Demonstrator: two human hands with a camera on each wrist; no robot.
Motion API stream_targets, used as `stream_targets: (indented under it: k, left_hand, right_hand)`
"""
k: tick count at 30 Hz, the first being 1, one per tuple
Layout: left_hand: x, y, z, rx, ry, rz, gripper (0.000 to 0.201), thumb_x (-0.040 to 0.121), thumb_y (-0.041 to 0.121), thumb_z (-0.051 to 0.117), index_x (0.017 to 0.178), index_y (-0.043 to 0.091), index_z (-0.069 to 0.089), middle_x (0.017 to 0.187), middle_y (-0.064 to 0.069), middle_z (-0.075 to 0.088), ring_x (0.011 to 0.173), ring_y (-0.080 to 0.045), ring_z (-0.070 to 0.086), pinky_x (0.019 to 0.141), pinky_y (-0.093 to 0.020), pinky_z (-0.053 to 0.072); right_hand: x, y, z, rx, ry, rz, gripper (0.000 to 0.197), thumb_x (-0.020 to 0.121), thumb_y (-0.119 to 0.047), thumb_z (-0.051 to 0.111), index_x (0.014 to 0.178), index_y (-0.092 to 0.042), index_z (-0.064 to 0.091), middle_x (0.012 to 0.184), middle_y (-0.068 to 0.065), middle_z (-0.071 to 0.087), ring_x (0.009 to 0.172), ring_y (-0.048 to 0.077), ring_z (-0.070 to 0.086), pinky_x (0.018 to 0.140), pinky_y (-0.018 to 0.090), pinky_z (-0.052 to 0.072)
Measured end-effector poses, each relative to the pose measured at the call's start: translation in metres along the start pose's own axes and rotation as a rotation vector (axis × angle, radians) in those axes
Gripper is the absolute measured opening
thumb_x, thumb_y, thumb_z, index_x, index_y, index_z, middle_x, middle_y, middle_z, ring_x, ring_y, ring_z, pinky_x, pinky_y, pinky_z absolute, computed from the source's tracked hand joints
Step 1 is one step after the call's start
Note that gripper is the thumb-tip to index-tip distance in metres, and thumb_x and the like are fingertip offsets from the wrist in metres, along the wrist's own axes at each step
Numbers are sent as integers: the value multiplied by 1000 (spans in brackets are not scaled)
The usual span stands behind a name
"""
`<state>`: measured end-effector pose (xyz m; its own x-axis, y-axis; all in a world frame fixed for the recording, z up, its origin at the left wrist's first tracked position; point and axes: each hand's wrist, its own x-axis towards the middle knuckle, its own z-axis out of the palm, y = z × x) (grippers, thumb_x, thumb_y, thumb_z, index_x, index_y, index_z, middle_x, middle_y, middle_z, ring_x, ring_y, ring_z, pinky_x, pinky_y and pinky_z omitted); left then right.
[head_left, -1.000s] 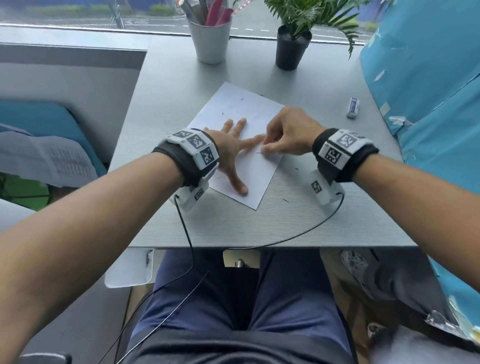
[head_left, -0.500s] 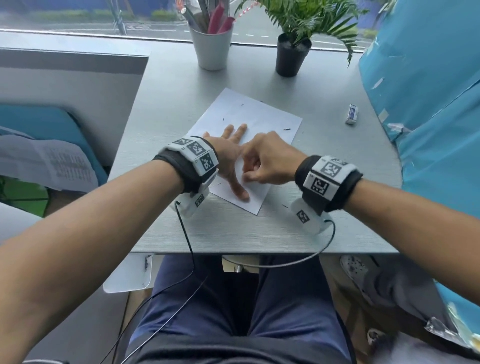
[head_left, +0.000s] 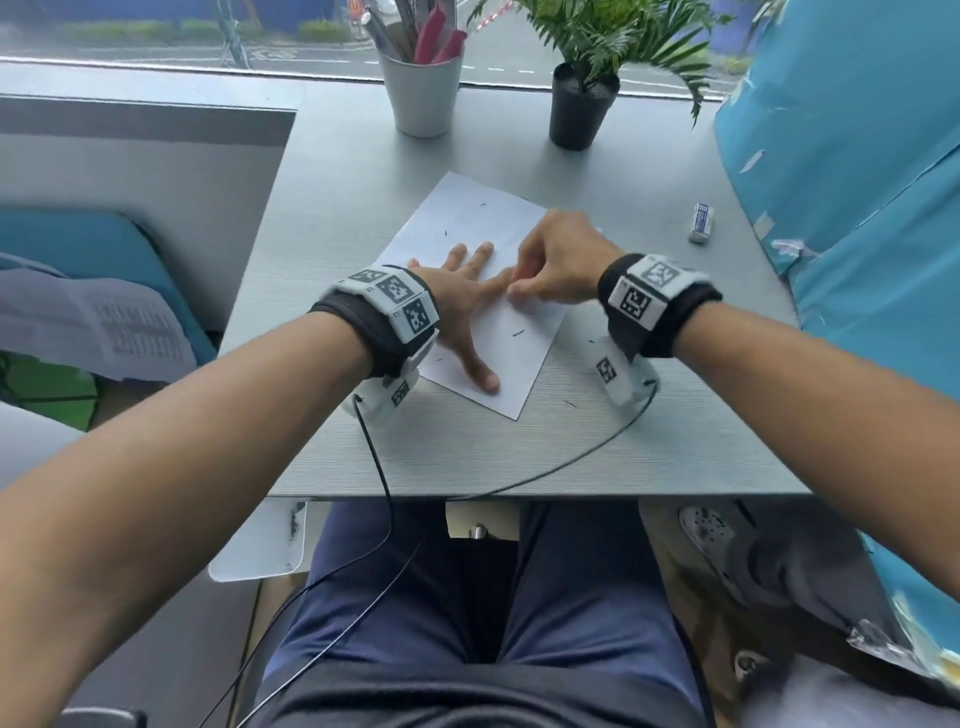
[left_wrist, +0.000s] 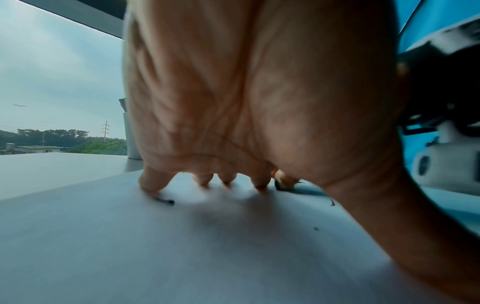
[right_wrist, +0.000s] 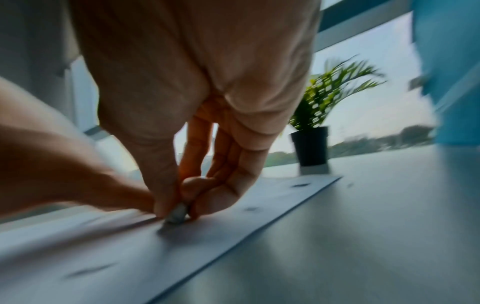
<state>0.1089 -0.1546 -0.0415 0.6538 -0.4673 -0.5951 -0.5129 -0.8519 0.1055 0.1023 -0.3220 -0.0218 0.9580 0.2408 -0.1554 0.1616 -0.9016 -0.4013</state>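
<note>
A white sheet of paper (head_left: 467, 218) with short dark marks lies askew on the grey table (head_left: 649, 441). My left hand (head_left: 462, 291) lies flat on the sheet with fingers spread, pressing it down; the left wrist view shows the fingertips (left_wrist: 153, 185) on the paper (left_wrist: 182, 246). My right hand (head_left: 556, 260) is curled just right of the left forefinger. In the right wrist view its thumb and fingers pinch a small grey-white eraser (right_wrist: 178, 214), whose tip is pressed onto the paper (right_wrist: 130, 257). That view is motion-blurred.
A second white eraser in a blue sleeve (head_left: 701, 222) lies at the table's right. A white cup of pens (head_left: 422, 93) and a potted plant (head_left: 582, 111) stand at the far edge by the window. A blue covering (head_left: 857, 208) borders the right side.
The right hand slid toward me along the paper half a second ago and has moved back away again. The left hand has stayed flat on the sheet.
</note>
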Motion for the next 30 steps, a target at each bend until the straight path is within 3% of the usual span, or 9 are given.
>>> stream_targets:
  k: [3,6,7,10,12,18,24,27,30]
  left_hand:
    - [0,1,-1,10,1,0,149,47,78,81,152,44,-18,159,4,-36,148,-25,-28,116,-71,0]
    - [1,1,0,10,-27,10,132,46,79,79,155,47,12,157,2,-40,146,-26,-32,114,-71,-4]
    - [1,0,0,12,-29,16,133,45,80,79,155,48,12,157,2,-40,146,-26,-33,114,-71,-5]
    - [2,-3,2,26,3,26,150,44,81,80,153,45,-17,159,3,-36,148,-25,-28,116,-70,-2]
    - [0,-7,3,27,24,49,150,48,81,78,152,43,-23,160,3,-34,149,-25,-27,116,-69,-2]
    - [0,-23,5,-11,33,122,118,73,82,57,155,40,-17,162,4,-30,150,-22,-24,119,-60,-7]
    - [-12,-32,10,64,167,-94,93,96,69,32,159,16,-10,166,-9,-16,154,-26,-9,122,-53,-5]
    - [-30,1,24,75,216,177,82,99,64,26,159,21,-11,165,-2,-17,153,-21,-11,123,-48,-6]
    - [-43,34,48,149,123,494,80,97,66,23,159,28,-10,165,5,-17,151,-16,-16,121,-42,-12]
  right_hand:
    - [-6,-12,9,1,-9,-24,7,70,-19,78,65,-18,73,64,-3,66,58,8,57,54,19,42]
    - [-28,-32,29,20,-144,-107,7,71,-15,79,68,-13,74,64,-4,67,57,6,61,52,19,48]
    - [-28,-31,29,27,-155,-120,6,71,-16,79,69,-13,75,64,-5,67,57,4,60,52,17,48]
    - [-9,-11,11,-10,-42,-33,7,72,-21,78,75,-15,76,69,-3,70,60,8,59,57,20,46]
    - [5,12,-4,-56,26,54,10,75,-21,76,81,-13,76,79,2,73,66,11,60,63,19,43]
    - [12,43,-8,71,-32,181,12,81,-25,75,86,-16,69,77,-3,69,63,7,62,56,20,42]
    - [12,45,-7,89,-38,165,10,82,-22,73,84,-14,67,68,-6,65,59,6,59,54,20,40]
    - [13,44,-4,74,-8,141,11,81,-20,74,84,-11,69,68,-6,61,59,3,53,53,19,37]
    - [13,44,-4,66,-4,133,9,80,-20,74,82,-13,69,68,-7,60,59,3,52,54,18,38]
